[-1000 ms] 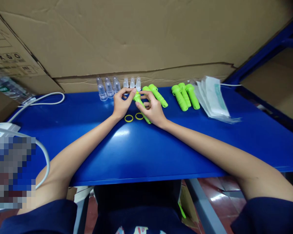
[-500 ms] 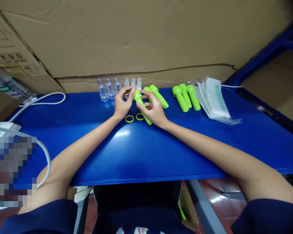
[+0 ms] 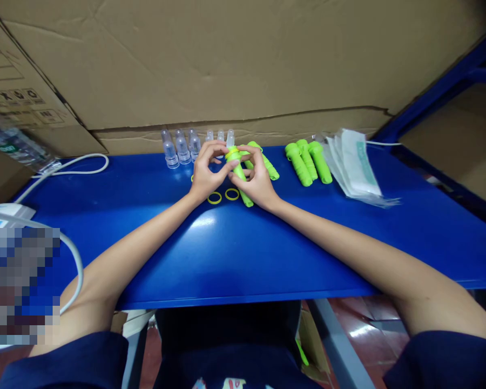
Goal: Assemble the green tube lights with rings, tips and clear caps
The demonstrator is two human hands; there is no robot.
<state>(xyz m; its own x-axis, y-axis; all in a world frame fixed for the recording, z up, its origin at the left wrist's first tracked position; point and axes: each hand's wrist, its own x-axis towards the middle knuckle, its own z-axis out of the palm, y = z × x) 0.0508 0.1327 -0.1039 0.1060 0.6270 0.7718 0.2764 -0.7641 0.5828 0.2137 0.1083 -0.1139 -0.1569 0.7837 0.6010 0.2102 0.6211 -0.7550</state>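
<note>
A lime-green, flashlight-shaped tube (image 3: 243, 177) is held tilted above the table, its wider head away from me. Around that head sits a yellow ring (image 3: 232, 152). My left hand (image 3: 206, 172) is closed at the head, its fingertips and thumb pinching at the ring. My right hand (image 3: 258, 181) grips the tube from the right, thumb and fingers around its upper body. Two loose yellow rings, a left one (image 3: 214, 202) and a right one (image 3: 232, 199), lie just below my hands. Part of another shows beside my left hand.
Several clear plastic bottle-shaped pieces (image 3: 182, 148) stand at the back. Green tubes (image 3: 273, 170) lie behind my right hand, with three more green tubes (image 3: 306, 167) farther right. Plastic packets (image 3: 356, 167), a white cable (image 3: 81, 156) and a cardboard wall (image 3: 227, 65) surround the blue table (image 3: 227, 259).
My left fingers have shifted over the tube's head, and the thumb has come down lower onto it. The yellow ring now shows more plainly around the head. My right hand has barely moved.
</note>
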